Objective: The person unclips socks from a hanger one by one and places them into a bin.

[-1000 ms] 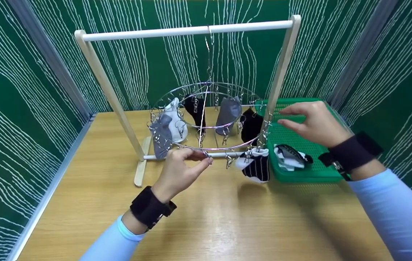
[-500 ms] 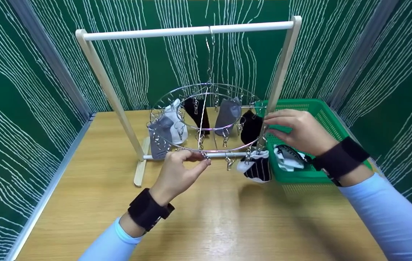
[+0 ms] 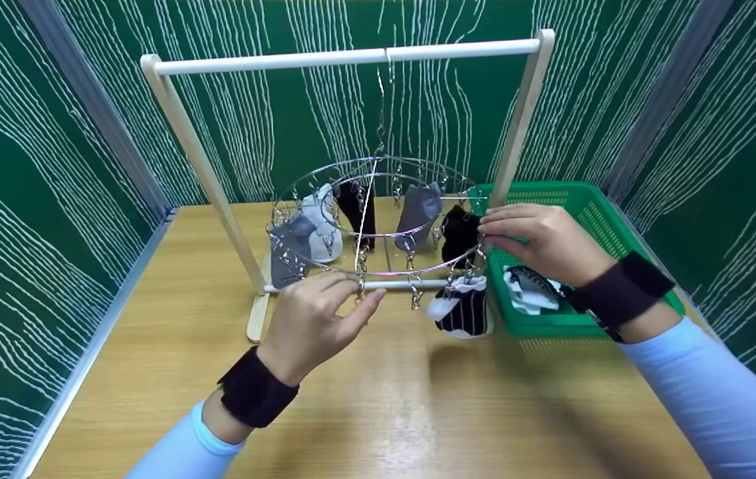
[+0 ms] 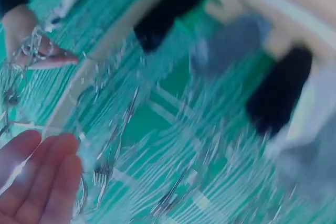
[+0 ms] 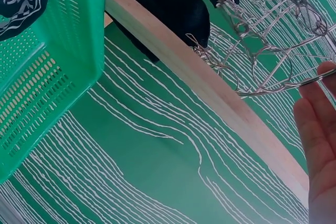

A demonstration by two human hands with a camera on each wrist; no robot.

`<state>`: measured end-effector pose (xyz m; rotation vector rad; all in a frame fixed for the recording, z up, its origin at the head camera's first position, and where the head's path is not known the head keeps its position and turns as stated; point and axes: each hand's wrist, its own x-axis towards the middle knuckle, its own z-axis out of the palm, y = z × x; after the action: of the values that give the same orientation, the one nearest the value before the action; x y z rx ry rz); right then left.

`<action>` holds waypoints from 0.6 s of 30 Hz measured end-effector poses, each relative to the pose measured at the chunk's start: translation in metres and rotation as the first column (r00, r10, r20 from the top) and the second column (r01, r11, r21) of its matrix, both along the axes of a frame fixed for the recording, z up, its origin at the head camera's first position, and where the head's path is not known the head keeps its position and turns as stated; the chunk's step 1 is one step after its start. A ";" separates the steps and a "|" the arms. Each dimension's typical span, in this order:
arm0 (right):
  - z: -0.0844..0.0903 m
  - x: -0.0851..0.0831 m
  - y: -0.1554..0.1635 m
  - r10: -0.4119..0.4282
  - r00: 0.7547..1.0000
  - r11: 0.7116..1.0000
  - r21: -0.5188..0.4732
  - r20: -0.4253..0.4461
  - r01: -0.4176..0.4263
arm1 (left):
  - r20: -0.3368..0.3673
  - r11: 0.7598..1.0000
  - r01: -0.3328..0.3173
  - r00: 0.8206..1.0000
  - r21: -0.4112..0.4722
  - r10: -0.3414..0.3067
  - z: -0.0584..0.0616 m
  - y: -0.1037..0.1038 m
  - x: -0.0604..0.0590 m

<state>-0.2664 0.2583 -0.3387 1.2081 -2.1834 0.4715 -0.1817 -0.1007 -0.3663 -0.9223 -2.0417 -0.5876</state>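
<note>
A round metal clip hanger hangs by a wire from the white bar of a wooden rack. Grey, white, black and striped socks are clipped to it. My left hand pinches the ring's front rim by a clip. At the ring's right edge, my right hand pinches the rim beside the black sock. The left wrist view is blurred and shows straight fingers near the wire. In the right wrist view, the wire ring meets my fingers.
A green plastic basket stands at the right on the wooden table, with a black-and-white sock inside. The rack's right post rises just behind my right hand. Green patterned walls close in the table on three sides.
My right hand came left and down from above the basket and took the ring's right edge. The ring has turned, carrying the socks leftward. My left hand stays at the front rim.
</note>
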 end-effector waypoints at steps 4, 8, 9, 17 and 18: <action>0.001 0.001 0.000 0.008 1.000 1.000 -0.008 0.003 -0.008 | -0.247 0.996 -0.080 0.967 -0.029 0.071 0.011 0.003 0.002; 0.003 0.002 -0.001 0.011 1.000 1.000 -0.014 -0.003 -0.011 | -0.354 0.994 -0.096 0.932 -0.047 0.073 0.018 0.014 0.001; 0.004 0.002 -0.001 0.013 1.000 1.000 -0.015 -0.006 -0.013 | -0.368 0.992 -0.104 0.927 -0.066 0.073 0.020 0.017 0.001; 0.005 0.003 -0.006 0.025 1.000 1.000 -0.010 -0.019 -0.025 | -0.393 0.934 -0.261 0.907 -0.243 0.151 0.025 0.036 0.001; 0.005 0.003 -0.007 0.027 0.999 1.000 -0.007 -0.020 -0.028 | -0.392 0.928 -0.272 0.906 -0.254 0.158 0.026 0.036 0.001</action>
<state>-0.2633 0.2512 -0.3335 1.2354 -2.1493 0.4760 -0.1804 -0.0644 -0.3406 -0.8830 -1.8822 0.0294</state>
